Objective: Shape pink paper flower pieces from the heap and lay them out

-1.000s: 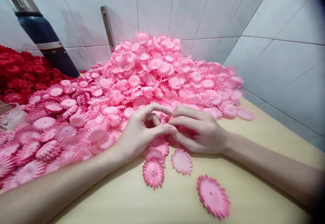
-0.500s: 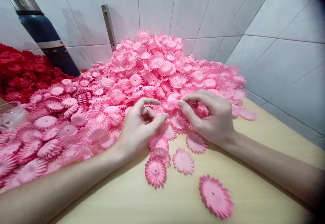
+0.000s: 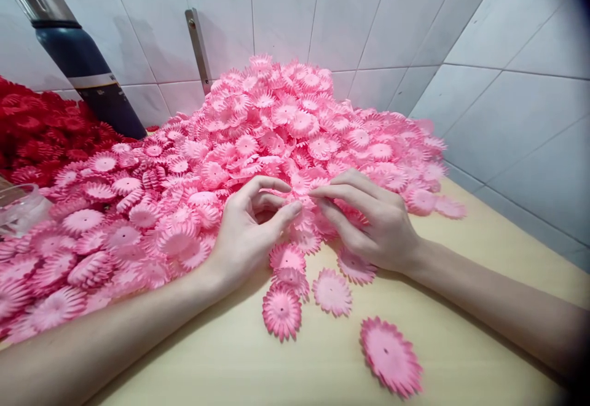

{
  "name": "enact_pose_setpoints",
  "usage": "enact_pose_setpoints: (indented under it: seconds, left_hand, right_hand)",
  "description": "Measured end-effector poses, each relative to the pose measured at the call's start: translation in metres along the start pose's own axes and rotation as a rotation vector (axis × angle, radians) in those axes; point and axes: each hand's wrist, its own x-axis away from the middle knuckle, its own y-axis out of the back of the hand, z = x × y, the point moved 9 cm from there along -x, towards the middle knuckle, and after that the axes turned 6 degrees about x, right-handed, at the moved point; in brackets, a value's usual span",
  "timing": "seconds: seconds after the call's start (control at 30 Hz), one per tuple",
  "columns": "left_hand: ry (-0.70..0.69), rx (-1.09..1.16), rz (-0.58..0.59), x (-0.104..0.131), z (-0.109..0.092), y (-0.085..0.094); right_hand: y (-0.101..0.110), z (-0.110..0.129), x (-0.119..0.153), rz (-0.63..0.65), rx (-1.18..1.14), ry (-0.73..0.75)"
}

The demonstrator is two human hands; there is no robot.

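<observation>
Your left hand [image 3: 253, 228]: fingers [image 3: 265, 183] parted | right hand [image 3: 380, 225]: can't tell grip | pink flowers [image 3: 302, 123] ahead | table [image 3: 470, 234] strip along right wall [image 3: 516, 129]

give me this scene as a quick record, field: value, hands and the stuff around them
left hand: thumb and forefinger curved, at the front of the pink pile; grip unclear
right hand: fingertips facing the left hand's; grip unclear
loose pieces: pink flower-shaped discs on the pale table
far left: red pile
bottle: dark blue, silver top
background: white tiled wall, metal strip
</observation>
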Motion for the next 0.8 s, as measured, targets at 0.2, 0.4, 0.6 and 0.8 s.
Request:
enact_pose_setpoints:
  seconds: [0.2, 0.4, 0.6, 0.8]
  left_hand:
    - [-0.008, -0.038, -0.071, 0.001, -0.004, 0.005]
    - [-0.072, -0.147, 0.022, 0.000, -0.007, -0.003]
    - [-0.048, -0.101, 0.096, 0.001, -0.004, -0.010]
    - [-0.034, -0.012, 0.097, 0.001, -0.001, -0.007]
  right_hand:
    - [0.001, -0.003, 0.004, -0.027, -0.021, -0.012]
    - [0.005, 0.002, 0.004, -0.079, -0.058, 0.021]
    - [0.002, 0.007, 0.001, -0.028, -0.135, 0.083]
    - [-0.001, 0.011, 0.002, -0.007, -0.155, 0.107]
